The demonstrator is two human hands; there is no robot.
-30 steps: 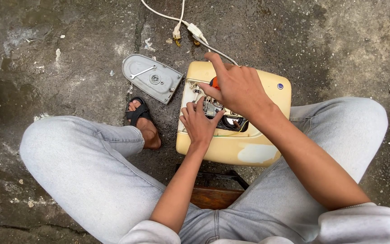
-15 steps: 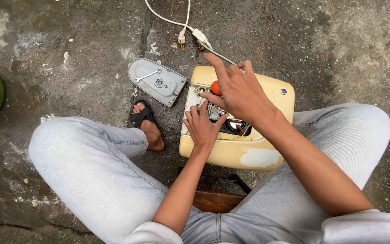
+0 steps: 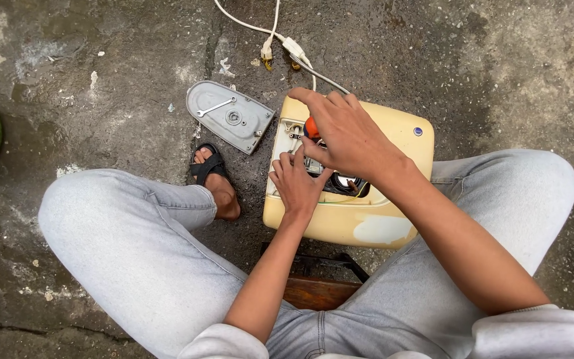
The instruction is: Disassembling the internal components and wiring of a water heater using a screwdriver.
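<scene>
Screwdriver pinched in right hand fingers over yellow housing; left hand fingers curled inside opening, grip unclear.

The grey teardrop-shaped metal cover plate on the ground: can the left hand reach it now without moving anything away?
Probably yes. The grey teardrop-shaped metal cover plate lies bare on the concrete, up and left of the left hand, which rests on the cream-yellow plastic appliance housing. Nothing lies between them; only the sandalled foot sits just below that path.

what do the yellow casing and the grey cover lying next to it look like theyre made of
Yellow casing: probably moulded plastic, smooth with a dull sheen and rounded corners, scuffed paler at the front. Grey cover: looks like matt plastic or cast metal; raised ribs and a round boss show, but the look leaves it open.
</scene>
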